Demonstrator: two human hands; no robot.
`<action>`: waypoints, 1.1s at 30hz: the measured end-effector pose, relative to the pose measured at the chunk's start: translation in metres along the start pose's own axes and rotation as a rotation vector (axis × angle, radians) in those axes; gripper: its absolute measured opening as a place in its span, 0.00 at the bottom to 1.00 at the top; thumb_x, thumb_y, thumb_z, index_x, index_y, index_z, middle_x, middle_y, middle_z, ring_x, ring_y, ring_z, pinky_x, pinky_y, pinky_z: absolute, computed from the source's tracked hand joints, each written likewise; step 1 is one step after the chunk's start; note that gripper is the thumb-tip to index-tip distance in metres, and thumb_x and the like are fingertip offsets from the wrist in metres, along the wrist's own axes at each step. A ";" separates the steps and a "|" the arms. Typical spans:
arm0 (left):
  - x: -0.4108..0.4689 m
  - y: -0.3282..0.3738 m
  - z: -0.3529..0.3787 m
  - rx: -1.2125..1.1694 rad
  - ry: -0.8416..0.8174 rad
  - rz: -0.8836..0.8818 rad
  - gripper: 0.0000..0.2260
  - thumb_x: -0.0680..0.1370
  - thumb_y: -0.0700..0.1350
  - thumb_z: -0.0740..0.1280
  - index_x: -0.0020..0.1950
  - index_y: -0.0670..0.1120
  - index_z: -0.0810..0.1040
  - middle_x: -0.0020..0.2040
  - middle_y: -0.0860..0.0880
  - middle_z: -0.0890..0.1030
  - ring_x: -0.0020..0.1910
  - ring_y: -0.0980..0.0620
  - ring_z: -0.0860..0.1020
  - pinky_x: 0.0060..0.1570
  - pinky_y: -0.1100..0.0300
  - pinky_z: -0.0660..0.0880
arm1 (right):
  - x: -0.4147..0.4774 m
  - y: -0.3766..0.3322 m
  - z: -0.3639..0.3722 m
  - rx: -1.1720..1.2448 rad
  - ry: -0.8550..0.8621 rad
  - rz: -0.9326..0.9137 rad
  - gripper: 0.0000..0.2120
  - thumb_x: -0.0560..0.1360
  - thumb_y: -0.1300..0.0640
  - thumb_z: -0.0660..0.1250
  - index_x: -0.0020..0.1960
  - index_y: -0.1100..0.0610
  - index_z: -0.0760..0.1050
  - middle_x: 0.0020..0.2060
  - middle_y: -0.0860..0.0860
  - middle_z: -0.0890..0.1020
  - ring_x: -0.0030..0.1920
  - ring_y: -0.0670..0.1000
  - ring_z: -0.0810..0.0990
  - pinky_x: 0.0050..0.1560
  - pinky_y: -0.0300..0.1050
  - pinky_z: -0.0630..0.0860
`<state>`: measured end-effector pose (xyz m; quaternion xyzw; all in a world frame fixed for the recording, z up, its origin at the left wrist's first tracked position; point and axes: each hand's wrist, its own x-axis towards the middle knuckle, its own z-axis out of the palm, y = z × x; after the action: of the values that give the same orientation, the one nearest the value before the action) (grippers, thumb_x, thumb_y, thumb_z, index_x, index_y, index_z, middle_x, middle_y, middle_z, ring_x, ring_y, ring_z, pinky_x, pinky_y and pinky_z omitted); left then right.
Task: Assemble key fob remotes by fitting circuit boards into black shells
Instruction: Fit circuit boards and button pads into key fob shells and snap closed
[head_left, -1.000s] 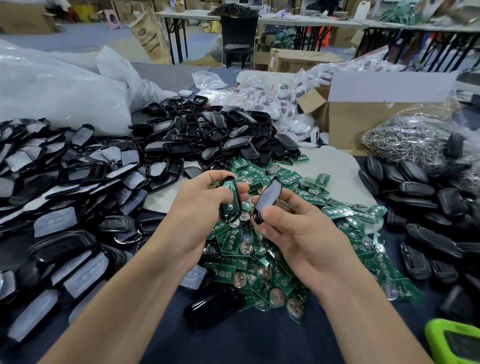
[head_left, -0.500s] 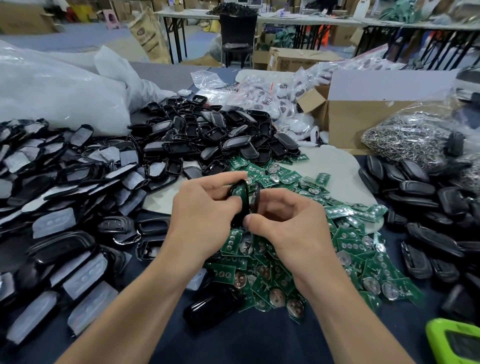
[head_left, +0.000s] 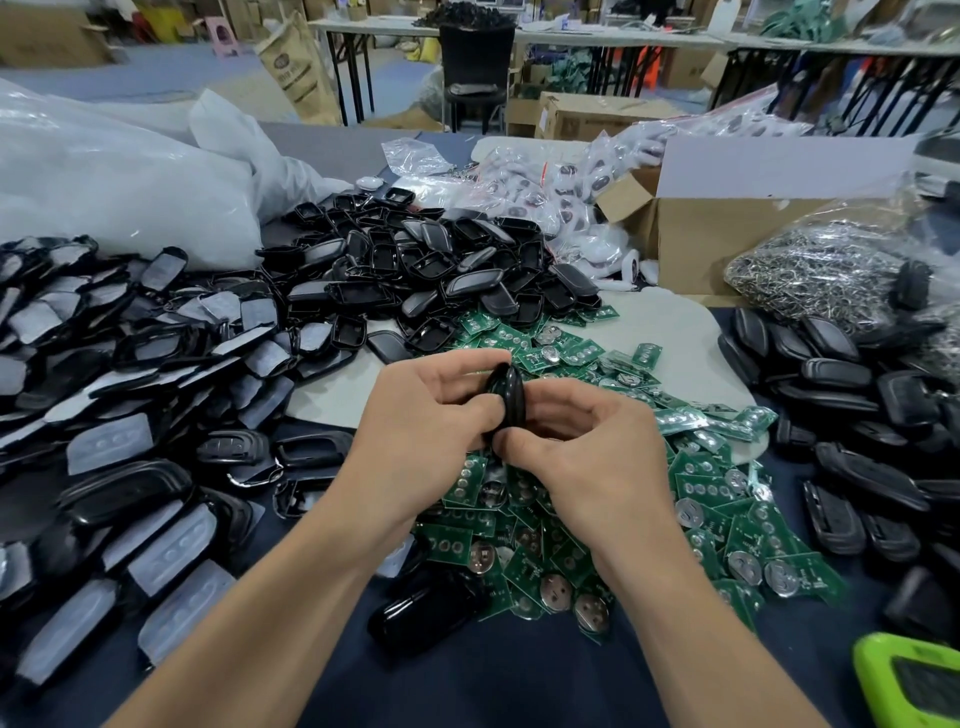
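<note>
A second ago the two halves were apart, one with a board seated in it. Now they meet as one black oval plastic key fob shell (head_left: 506, 397), held edge-on above the heap of green circuit boards (head_left: 602, 499) on the dark blue tabletop (head_left: 519, 686). The left hand (head_left: 426, 410) and right hand (head_left: 587, 457) both pinch it with curled fingers and thumbs. No green shows, so this unit is likely nearly snapped shut.

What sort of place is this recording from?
Most likely a hand-assembly workshop or small factory floor: heaps of black shells and green circuit boards cover the table, with cardboard boxes and long work tables behind.
</note>
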<state>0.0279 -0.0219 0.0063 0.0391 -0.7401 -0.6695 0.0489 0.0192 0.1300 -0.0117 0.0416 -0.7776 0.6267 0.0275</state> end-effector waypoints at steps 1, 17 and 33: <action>0.000 0.000 0.000 -0.016 -0.011 0.002 0.19 0.78 0.30 0.69 0.60 0.51 0.85 0.48 0.52 0.89 0.48 0.52 0.88 0.50 0.56 0.85 | 0.000 0.000 0.000 -0.004 0.004 0.002 0.17 0.63 0.59 0.84 0.49 0.45 0.87 0.40 0.40 0.88 0.44 0.41 0.87 0.53 0.46 0.84; 0.002 0.003 -0.017 -0.080 -0.144 -0.001 0.22 0.67 0.34 0.81 0.57 0.52 0.88 0.52 0.48 0.89 0.55 0.51 0.86 0.55 0.63 0.81 | 0.001 -0.005 -0.012 0.002 -0.119 -0.026 0.18 0.62 0.59 0.85 0.47 0.42 0.87 0.40 0.42 0.89 0.44 0.43 0.88 0.51 0.47 0.83; -0.002 0.011 -0.022 -0.090 -0.179 0.024 0.22 0.58 0.42 0.86 0.50 0.54 0.89 0.47 0.46 0.89 0.48 0.49 0.88 0.48 0.65 0.81 | -0.001 -0.009 -0.016 -0.015 -0.223 -0.052 0.17 0.62 0.57 0.86 0.48 0.47 0.87 0.42 0.46 0.89 0.45 0.49 0.89 0.55 0.59 0.83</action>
<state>0.0327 -0.0426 0.0192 -0.0320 -0.7112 -0.7023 -0.0075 0.0210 0.1436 0.0003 0.1310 -0.7791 0.6115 -0.0428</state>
